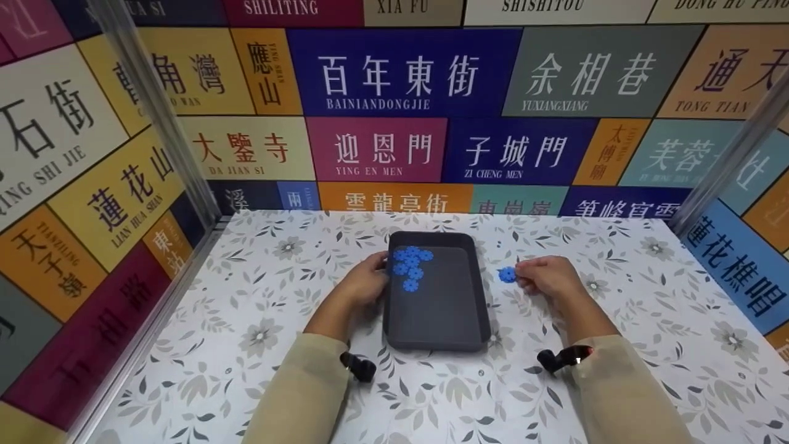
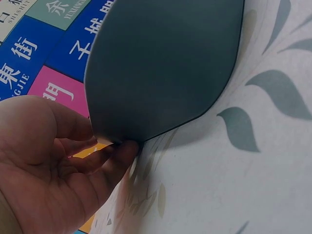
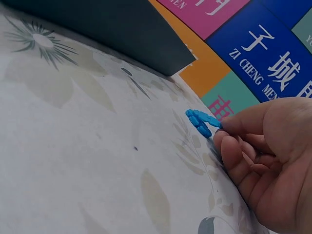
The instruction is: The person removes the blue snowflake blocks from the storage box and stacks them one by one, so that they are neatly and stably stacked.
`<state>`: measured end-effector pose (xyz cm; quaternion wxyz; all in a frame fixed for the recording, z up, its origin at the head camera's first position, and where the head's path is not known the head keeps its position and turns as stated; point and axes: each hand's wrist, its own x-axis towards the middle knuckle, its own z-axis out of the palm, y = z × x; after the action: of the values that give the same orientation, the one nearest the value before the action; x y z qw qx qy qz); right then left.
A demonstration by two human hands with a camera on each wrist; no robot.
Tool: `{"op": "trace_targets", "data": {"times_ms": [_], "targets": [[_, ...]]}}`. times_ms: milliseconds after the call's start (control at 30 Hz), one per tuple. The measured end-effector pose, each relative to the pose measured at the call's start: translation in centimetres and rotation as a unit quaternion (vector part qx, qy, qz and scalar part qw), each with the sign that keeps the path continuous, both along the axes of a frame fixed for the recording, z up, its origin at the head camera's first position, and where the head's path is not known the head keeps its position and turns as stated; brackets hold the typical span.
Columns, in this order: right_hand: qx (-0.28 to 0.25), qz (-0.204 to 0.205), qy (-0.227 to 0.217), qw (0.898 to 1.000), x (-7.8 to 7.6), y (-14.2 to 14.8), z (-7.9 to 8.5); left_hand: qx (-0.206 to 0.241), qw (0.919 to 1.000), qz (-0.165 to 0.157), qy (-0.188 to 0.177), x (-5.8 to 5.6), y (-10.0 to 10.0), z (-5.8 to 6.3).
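Observation:
A dark grey rectangular tray [image 1: 436, 314] lies on the table, with several blue snowflake-shaped plastic discs [image 1: 410, 285] grouped toward its upper left. At the tray's left wall is my left hand [image 1: 368, 280]; in the left wrist view its fingers [image 2: 114, 161] grip the tray's lower edge [image 2: 161, 73]. To the right of the tray, my right hand [image 1: 548, 274] pinches blue snowflake discs [image 1: 507, 275] between thumb and fingertips, just above the cloth. Up close in the right wrist view, two discs [image 3: 199, 122] appear joined at an angle. Part of them is hidden by the fingertips.
A white tablecloth [image 1: 259, 382] with grey leaves and flowers covers the table. Colourful panels with Chinese lettering [image 1: 394, 74] wall off the back and both sides. A few tiny blue specks [image 1: 498, 245] lie right of the tray. Dark wrist cameras [image 1: 363, 368] sit on both sleeves.

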<state>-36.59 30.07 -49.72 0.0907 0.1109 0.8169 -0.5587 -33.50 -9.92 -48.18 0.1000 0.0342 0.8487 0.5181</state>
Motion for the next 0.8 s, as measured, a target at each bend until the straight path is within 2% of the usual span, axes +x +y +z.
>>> {"op": "trace_targets", "data": {"times_ms": [567, 800], "targets": [[0.012, -0.003, 0.016, 1.000, 0.01, -0.23, -0.26, -0.009, 1.0000, 0.000, 0.004, 0.10, -0.07, 0.04], [0.028, 0.001, 0.026, 0.999, -0.08, -0.25, -0.44, 0.008, 1.0000, 0.001, 0.004, 0.09, 0.07, -0.01]]}}
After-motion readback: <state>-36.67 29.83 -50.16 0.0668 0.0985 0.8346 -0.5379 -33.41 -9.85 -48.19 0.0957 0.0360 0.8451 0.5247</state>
